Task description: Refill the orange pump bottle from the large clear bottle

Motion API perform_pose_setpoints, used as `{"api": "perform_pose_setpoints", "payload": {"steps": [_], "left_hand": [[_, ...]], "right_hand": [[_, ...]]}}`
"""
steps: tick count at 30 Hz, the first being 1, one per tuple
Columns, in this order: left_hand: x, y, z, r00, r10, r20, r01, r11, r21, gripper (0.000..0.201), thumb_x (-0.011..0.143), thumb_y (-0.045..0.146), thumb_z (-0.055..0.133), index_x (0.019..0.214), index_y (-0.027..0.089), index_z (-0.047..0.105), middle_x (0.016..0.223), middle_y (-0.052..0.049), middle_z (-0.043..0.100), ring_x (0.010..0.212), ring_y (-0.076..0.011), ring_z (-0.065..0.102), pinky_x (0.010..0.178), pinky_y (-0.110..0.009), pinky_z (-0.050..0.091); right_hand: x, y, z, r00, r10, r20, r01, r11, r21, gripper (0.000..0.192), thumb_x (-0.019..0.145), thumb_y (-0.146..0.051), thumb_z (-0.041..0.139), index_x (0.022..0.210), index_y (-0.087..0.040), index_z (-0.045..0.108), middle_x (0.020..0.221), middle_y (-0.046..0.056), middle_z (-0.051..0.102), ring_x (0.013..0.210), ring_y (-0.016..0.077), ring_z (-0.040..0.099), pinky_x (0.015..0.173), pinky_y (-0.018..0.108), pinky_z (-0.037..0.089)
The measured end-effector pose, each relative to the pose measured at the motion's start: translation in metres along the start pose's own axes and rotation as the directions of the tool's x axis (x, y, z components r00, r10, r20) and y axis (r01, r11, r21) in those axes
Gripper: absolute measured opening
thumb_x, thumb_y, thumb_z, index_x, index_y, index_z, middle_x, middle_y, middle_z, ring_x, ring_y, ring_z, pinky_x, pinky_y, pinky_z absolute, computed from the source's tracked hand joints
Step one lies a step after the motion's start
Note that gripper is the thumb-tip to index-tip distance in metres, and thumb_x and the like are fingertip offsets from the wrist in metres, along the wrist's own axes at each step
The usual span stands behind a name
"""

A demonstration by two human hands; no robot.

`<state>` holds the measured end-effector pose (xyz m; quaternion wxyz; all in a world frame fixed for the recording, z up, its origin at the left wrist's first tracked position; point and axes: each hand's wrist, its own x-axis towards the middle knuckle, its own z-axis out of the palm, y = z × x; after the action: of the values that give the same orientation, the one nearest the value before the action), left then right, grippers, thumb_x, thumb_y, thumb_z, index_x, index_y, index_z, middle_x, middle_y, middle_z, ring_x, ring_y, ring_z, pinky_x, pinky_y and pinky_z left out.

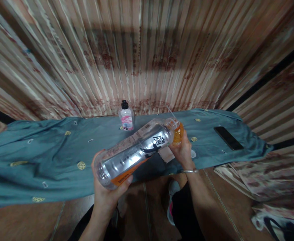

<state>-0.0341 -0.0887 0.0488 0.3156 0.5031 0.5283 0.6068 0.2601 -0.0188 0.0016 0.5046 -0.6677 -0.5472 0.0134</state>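
Note:
My left hand (pixel 108 197) is wrapped round the base of a large clear plastic bottle (pixel 139 150) with a silver and orange label. The bottle is tilted, its neck higher and to the right. Closed round a small orange see-through container (pixel 178 133) is my right hand (pixel 183 152). The bottle's mouth meets or overlaps the container's top; I cannot tell whether they touch. A thin clear stick or tube (pixel 172 112) slants up from there. Below the bottle's neck shows a beige flat piece (pixel 166 154), partly hidden, and a white round lid-like disc (pixel 193 153) lies beside my right wrist.
A small clear bottle (pixel 127 119) with a black cap and pink label stands at the back of the cloth-covered bench (pixel 54 147). A black phone (pixel 228 138) lies at the right. Pleated patterned curtains (pixel 142 60) hang behind. A white bag-like item (pixel 277 224) is at lower right.

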Motion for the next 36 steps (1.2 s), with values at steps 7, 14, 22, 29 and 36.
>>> {"api": "perform_pose_setpoints", "payload": {"steps": [7,14,22,29,36], "left_hand": [[0.003,-0.006,-0.009,0.997,-0.062,0.044,0.063,0.998,-0.030,0.107,0.056,0.045,0.103,0.148,0.028,0.052,0.151,-0.014,0.058,0.139,-0.0399,0.060,0.125,-0.064,0.046],[0.000,-0.003,-0.008,0.998,-0.064,-0.004,0.064,0.998,-0.014,0.106,0.057,0.046,0.101,0.149,0.027,0.052,0.153,-0.014,0.058,0.142,-0.0407,0.058,0.127,-0.064,0.043],[0.001,0.000,-0.011,0.996,-0.082,-0.022,0.082,0.997,-0.003,0.109,0.054,0.056,0.103,0.146,0.026,0.053,0.145,-0.014,0.061,0.140,-0.0391,0.061,0.125,-0.062,0.047],[0.001,0.008,-0.010,0.998,-0.054,-0.021,0.054,0.998,0.033,0.105,0.056,0.048,0.103,0.146,0.027,0.054,0.146,-0.012,0.060,0.138,-0.0381,0.061,0.126,-0.061,0.045],[0.000,0.004,-0.012,0.998,-0.057,-0.010,0.057,0.998,0.021,0.105,0.057,0.047,0.102,0.148,0.027,0.053,0.148,-0.013,0.060,0.138,-0.0385,0.061,0.126,-0.061,0.046]], "right_hand": [[0.001,-0.004,0.002,1.000,0.001,-0.020,-0.001,1.000,0.010,0.074,0.081,-0.050,0.078,0.145,-0.017,0.061,0.127,0.016,0.081,0.116,0.0315,0.079,0.104,0.046,0.065],[0.000,-0.007,0.000,1.000,0.002,-0.001,-0.002,1.000,-0.003,0.074,0.081,-0.049,0.076,0.145,-0.017,0.059,0.128,0.016,0.080,0.118,0.0334,0.078,0.106,0.048,0.064],[0.000,-0.001,0.000,1.000,0.004,0.028,-0.003,0.999,-0.033,0.082,0.080,-0.053,0.079,0.149,-0.015,0.056,0.131,0.018,0.078,0.123,0.0359,0.076,0.108,0.052,0.063],[-0.002,0.009,0.003,0.999,0.027,0.045,-0.024,0.998,-0.056,0.090,0.079,-0.057,0.081,0.152,-0.015,0.051,0.132,0.019,0.077,0.124,0.0366,0.076,0.107,0.054,0.064],[-0.001,0.007,0.002,0.999,-0.018,0.040,0.020,0.998,-0.053,0.082,0.082,-0.053,0.080,0.150,-0.017,0.053,0.133,0.017,0.077,0.123,0.0352,0.077,0.105,0.050,0.065]]}}
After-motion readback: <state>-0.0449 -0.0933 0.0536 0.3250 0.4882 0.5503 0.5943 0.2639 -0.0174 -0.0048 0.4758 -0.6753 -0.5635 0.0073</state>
